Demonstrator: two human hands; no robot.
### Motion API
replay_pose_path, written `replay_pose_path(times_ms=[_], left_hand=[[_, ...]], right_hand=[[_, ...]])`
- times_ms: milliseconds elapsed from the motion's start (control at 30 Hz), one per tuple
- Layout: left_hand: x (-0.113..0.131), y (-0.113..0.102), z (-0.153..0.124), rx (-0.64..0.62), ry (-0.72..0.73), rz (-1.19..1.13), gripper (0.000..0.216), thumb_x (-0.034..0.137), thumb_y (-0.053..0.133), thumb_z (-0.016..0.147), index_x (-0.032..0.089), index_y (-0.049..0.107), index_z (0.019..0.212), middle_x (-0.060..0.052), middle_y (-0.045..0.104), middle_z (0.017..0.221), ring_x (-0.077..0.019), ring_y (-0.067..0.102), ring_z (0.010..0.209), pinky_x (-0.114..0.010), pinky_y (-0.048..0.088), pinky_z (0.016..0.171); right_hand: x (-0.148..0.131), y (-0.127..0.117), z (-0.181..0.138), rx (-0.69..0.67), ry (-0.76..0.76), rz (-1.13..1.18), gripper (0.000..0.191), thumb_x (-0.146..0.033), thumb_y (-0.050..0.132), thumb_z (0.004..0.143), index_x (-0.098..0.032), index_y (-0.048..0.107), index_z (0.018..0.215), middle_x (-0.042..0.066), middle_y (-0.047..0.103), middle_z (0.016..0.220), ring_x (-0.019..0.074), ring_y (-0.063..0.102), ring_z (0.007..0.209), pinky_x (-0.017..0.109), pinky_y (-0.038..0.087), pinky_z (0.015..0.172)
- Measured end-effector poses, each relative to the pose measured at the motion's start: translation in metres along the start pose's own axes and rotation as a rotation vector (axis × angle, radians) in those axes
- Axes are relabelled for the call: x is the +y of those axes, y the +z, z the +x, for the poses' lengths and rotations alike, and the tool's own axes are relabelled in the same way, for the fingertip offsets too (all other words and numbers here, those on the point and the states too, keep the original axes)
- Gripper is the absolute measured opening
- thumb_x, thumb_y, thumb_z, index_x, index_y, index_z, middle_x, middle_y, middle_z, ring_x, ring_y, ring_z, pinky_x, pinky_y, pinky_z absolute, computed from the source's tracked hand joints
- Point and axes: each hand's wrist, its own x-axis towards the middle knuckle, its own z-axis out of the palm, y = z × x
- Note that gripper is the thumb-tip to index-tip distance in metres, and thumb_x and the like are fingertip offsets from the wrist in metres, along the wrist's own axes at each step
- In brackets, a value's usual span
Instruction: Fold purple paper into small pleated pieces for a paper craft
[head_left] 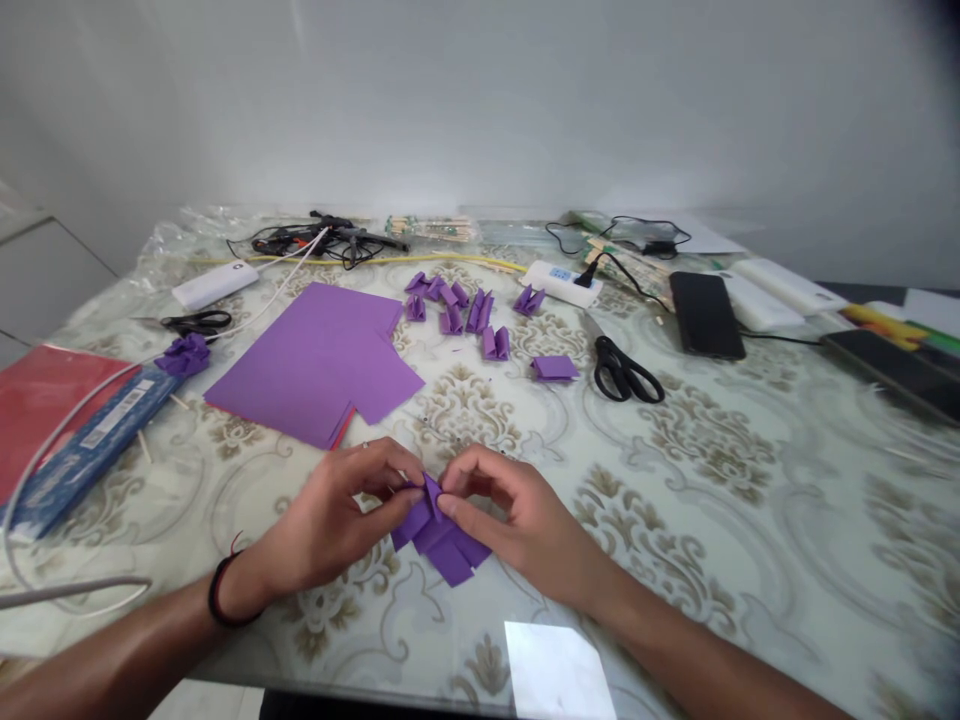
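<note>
At the far left of the worktop (750, 500) lie a red paper stack (45, 395) and, touching its right edge, a blue packet (94, 440). Right of these, flat purple sheets (322, 360) lie fanned and overlapping, well apart from the hands. The left hand (330, 520) comes in from the lower left with its grip clenched in a pinch: thumb and forefinger grasp the upper tip of the folded purple paper piece (446, 545). This piece rests on the worktop directly in front of the person, between the two hands. Its long axis runs diagonally, from the pinched tip at the fingertips down and to the right toward the person. Most of its body lies under and just below the fingers of the right hand (514, 515). The right grip is likewise clenched on the same tip, from the opposite side. Both hands touch the piece, and neither is nearer. Beyond the hands, a cluster of folded purple units (457, 310) sits mid-worktop. Further right lie black scissors (626, 372) and a dark phone (705, 315).
</note>
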Motion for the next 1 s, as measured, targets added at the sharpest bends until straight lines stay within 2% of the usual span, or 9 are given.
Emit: replay_pose_path(times_ms=[133, 267, 433, 567, 667, 800, 1000], left_hand=[[0.009, -0.002, 0.001, -0.07, -0.011, 0.025, 0.015, 0.029, 0.066, 0.104, 0.022, 0.076, 0.114, -0.007, 0.078, 0.104, -0.0195, 0.073, 0.091, -0.028, 0.058, 0.079], [0.019, -0.007, 0.004, -0.179, 0.02, 0.084, 0.019, 0.028, 0.064, 0.105, 0.024, 0.082, 0.105, -0.005, 0.079, 0.093, -0.0188, 0.071, 0.083, -0.029, 0.055, 0.078], [0.023, -0.014, 0.005, -0.258, -0.018, -0.037, 0.035, 0.012, 0.06, 0.095, 0.026, 0.082, 0.118, -0.007, 0.078, 0.099, -0.0221, 0.071, 0.084, -0.031, 0.056, 0.073], [0.024, -0.015, 0.004, -0.292, 0.06, 0.027, 0.05, 0.001, 0.06, 0.086, 0.028, 0.08, 0.123, -0.006, 0.078, 0.102, -0.021, 0.072, 0.087, -0.031, 0.057, 0.08], [0.024, -0.014, 0.005, -0.271, 0.108, 0.074, 0.036, 0.007, 0.068, 0.092, 0.028, 0.081, 0.118, -0.004, 0.08, 0.103, -0.0199, 0.074, 0.09, -0.031, 0.057, 0.086], [0.021, -0.013, 0.005, -0.246, 0.107, 0.063, 0.02, 0.018, 0.075, 0.098, 0.028, 0.083, 0.114, -0.004, 0.082, 0.106, -0.0192, 0.076, 0.093, -0.029, 0.058, 0.088], [0.017, -0.011, 0.004, -0.253, 0.13, 0.049, 0.014, 0.024, 0.077, 0.099, 0.027, 0.085, 0.11, -0.005, 0.082, 0.101, -0.0184, 0.076, 0.085, -0.028, 0.058, 0.078]], right_hand=[[0.003, 0.0, 0.0, 0.012, 0.001, 0.037, 0.01, -0.027, 0.069, 0.099, -0.025, 0.062, 0.092, -0.001, 0.068, 0.086, 0.0182, 0.067, 0.084, 0.033, 0.054, 0.081], [0.003, 0.0, 0.0, 0.02, -0.008, 0.035, 0.01, -0.027, 0.069, 0.099, -0.025, 0.063, 0.093, -0.001, 0.069, 0.085, 0.0178, 0.067, 0.082, 0.032, 0.053, 0.078], [-0.001, 0.001, -0.001, 0.049, -0.025, 0.035, 0.009, -0.027, 0.068, 0.098, -0.024, 0.064, 0.09, -0.001, 0.065, 0.079, 0.0167, 0.062, 0.075, 0.03, 0.05, 0.071], [-0.005, -0.001, -0.001, 0.084, -0.016, 0.063, 0.009, -0.026, 0.067, 0.097, -0.024, 0.063, 0.089, -0.003, 0.059, 0.074, 0.0146, 0.055, 0.067, 0.028, 0.044, 0.063], [-0.007, -0.002, 0.0, 0.105, -0.006, 0.08, 0.01, -0.026, 0.066, 0.097, -0.024, 0.063, 0.088, -0.004, 0.057, 0.073, 0.0139, 0.052, 0.065, 0.028, 0.041, 0.061], [-0.006, -0.003, 0.0, 0.115, 0.001, 0.082, 0.009, -0.026, 0.066, 0.095, -0.024, 0.063, 0.087, -0.003, 0.058, 0.074, 0.0143, 0.053, 0.066, 0.028, 0.041, 0.061], [-0.003, -0.001, 0.0, 0.124, 0.0, 0.047, 0.006, -0.025, 0.067, 0.094, -0.023, 0.066, 0.088, -0.004, 0.058, 0.072, 0.014, 0.053, 0.064, 0.027, 0.042, 0.061]])
